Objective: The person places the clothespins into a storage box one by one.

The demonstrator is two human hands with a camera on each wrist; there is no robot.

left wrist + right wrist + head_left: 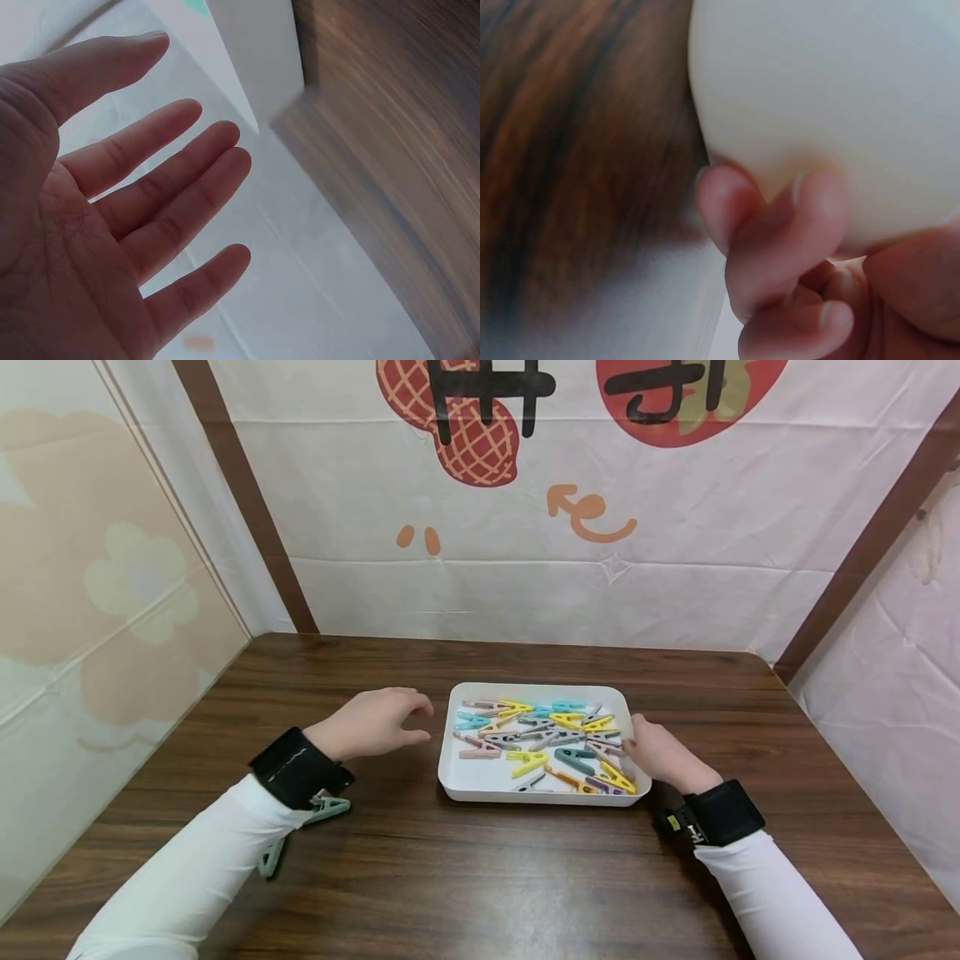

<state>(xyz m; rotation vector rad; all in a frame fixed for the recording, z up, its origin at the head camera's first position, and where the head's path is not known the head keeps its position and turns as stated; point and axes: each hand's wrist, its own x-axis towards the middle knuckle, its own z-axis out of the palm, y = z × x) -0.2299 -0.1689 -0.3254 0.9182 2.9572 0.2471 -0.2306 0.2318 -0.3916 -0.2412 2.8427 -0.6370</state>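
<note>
A white rectangular tray [495,783] sits on the brown table, holding several clothespins [528,762] in yellow, grey, pink, turquoise, orange and purple. At the tray's right side, my right hand [663,753] grips its edge. The right wrist view has the curled fingers [795,232] against the tray's pale outer wall [825,90], the thumb partly cut off by the frame. My left hand [378,724] hovers left of the tray, apart from it. Its fingers [180,210] are spread and relaxed, with nothing in the palm.
Two pale green plastic pieces [327,809] show beside the left forearm, partly covered by it. The wooden table [510,877] reaches back to a printed white cloth wall [525,602]. More cloth hangs at the left and right.
</note>
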